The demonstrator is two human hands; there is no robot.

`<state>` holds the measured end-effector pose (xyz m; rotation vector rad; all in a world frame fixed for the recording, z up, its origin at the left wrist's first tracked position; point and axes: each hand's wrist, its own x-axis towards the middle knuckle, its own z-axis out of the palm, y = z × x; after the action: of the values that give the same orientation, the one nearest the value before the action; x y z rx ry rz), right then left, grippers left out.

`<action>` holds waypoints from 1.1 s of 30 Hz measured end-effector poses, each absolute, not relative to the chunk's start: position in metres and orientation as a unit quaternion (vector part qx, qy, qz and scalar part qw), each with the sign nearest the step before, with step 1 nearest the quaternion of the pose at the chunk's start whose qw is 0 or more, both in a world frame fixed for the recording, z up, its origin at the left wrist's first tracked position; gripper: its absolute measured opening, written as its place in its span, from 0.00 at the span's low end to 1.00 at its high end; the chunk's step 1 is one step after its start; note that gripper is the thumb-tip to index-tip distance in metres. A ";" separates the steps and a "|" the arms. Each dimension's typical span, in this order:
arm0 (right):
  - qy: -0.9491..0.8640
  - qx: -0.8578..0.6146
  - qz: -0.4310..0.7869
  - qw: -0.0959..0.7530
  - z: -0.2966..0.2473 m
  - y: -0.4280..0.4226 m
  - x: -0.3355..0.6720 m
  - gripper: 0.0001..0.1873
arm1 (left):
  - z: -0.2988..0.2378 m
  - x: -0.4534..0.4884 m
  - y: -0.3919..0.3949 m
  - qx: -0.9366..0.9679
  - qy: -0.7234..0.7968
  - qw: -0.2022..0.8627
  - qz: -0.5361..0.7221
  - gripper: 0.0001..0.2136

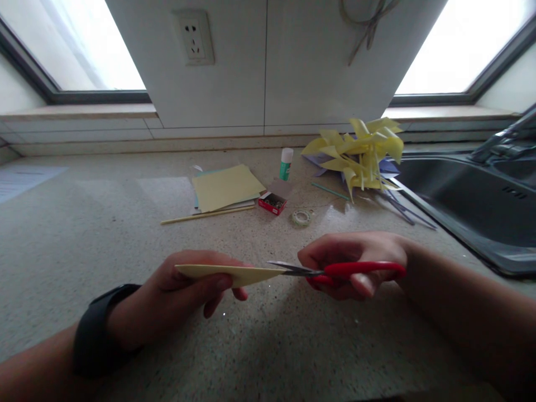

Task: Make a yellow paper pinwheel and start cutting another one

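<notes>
Wearing a dark band (100, 329) at its wrist, the left hand (180, 290) holds yellow paper (243, 274) above the surface (121, 240), thumb pressed on the near side and the other fingers bent behind and below, with nothing between them but the paper. Take the paper's right tip as the clock's centre, twelve pointing away from the person: this hand sits at nine. A stick (207, 215) lies at ten, along the near edge of the stack (228, 188) of sheets at eleven. Close to twelve are a red box (272, 204), its small contents too small to tell, and the glue (285, 164) standing behind it; the tape (301, 223) lies flat just past twelve. At three, the scissors (335, 271) point toward nine, blades slightly parted and meeting the tip, which seems to lie between them. The right hand (355, 250), also at three, has its fingers curled about the red handles. Pinwheels (360, 151) lie heaped at one, and a sink (439, 173) is between two and three.

The step in hand looks like a cut at the tip, barely begun if at all. The next move calls for a steady left pinch and a squeeze of the handles, blades well away from the left fingers.
</notes>
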<state>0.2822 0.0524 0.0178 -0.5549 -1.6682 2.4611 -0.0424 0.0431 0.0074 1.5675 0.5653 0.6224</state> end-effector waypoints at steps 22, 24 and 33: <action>-0.604 -0.180 0.775 0.053 0.028 0.049 0.280 0.26 | 0.014 -0.041 0.044 0.728 0.238 0.584 0.268 0.11; -0.606 -0.180 0.773 0.061 0.029 0.048 0.280 0.26 | 0.013 -0.041 0.045 0.725 0.238 0.587 0.271 0.10; -0.603 -0.174 0.772 0.102 0.024 0.046 0.283 0.24 | 0.011 -0.041 0.044 0.704 0.246 0.605 0.280 0.10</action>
<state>0.2825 0.0456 0.0244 -0.5127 -1.7800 2.2804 -0.0410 0.0444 0.0109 1.6287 0.5696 0.6479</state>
